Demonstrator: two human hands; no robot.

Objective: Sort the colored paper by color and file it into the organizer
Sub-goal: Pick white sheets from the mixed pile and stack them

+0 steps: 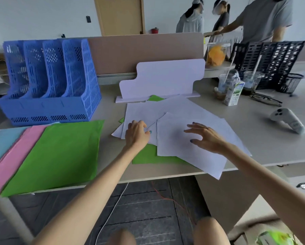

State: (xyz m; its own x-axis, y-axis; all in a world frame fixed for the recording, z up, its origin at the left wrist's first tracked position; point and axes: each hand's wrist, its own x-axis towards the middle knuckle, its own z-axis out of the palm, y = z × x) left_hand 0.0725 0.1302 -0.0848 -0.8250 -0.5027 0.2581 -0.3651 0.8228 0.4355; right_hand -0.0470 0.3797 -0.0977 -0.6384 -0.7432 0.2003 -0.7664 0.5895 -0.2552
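A loose pile of white sheets (174, 110) lies mid-table, with green sheets (146, 156) showing under it. My left hand (136, 133) rests on the pile's left part, fingers curled at a sheet's edge; whether it grips the sheet is unclear. My right hand (205, 137) hovers flat over the top white sheet, fingers spread. To the left lie sorted stacks: green (59, 156), pink (15, 156) and light blue (1, 144). The blue four-slot organizer (49, 82) stands behind them, its slots showing no paper.
A white divider stand (162, 76) sits behind the pile. To the right are drink cups (225, 84), a milk carton (233, 92), glasses (265, 99), a white controller (287, 119) and a black organizer (271, 61). Three people stand beyond the partition.
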